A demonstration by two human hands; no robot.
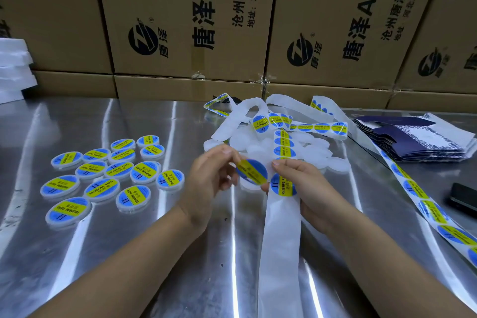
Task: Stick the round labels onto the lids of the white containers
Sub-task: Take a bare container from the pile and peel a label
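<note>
- Round label (251, 171), blue with a yellow band, is pinched at its upper edge by the fingertips of the left hand (209, 175). It is clear of the strip and held in the air between the two hands.
- A white container (249, 186) seems to sit in that same hand just under the label, though the fingers hide most of it, so I cannot be sure.
- The right hand (304, 183) grips the backing strip (280, 240), fingers curled round it beside the next label (282, 186).
- To do this step well, centre the label over the lid and lay one edge down first. Then smooth across so that no crease or bubble forms, touching the sticky side as little as possible.
- Bare containers (260, 148) lie heaped just beyond the hands.
- Finished containers (103, 175) lie spread on the metal table (154, 253) to the left.
</note>
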